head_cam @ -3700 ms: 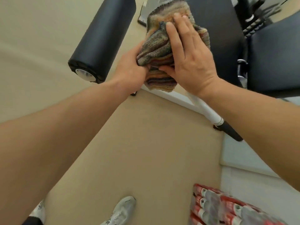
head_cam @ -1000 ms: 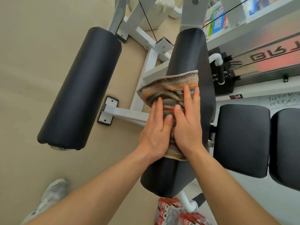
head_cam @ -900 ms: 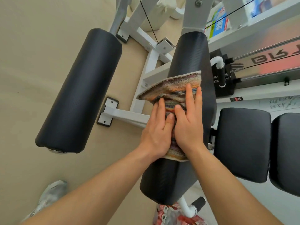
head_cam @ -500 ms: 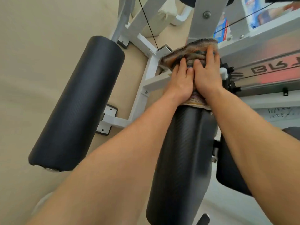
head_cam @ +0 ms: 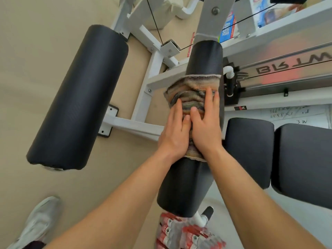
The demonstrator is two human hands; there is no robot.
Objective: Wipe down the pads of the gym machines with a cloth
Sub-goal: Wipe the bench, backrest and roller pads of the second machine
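Observation:
A multicoloured striped cloth (head_cam: 193,88) lies draped over the middle of a black roller pad (head_cam: 203,58) on the white gym machine. My left hand (head_cam: 175,133) and my right hand (head_cam: 206,128) lie side by side on the cloth, fingers straight, pressing it onto the pad. The cloth bunches into folds ahead of the fingertips. A second black roller pad (head_cam: 79,97) stands to the left, apart from both hands.
Two flat black seat pads (head_cam: 251,151) (head_cam: 303,162) sit to the right. White frame bars (head_cam: 136,126) and black cables run behind the rollers. A pack of bottles (head_cam: 181,234) lies on the floor near the roller's lower end. My shoe (head_cam: 39,220) is at bottom left.
Both hands have slid the cloth back from the roller's far end to its middle. Earlier the cloth was held folded in the air between both hands.

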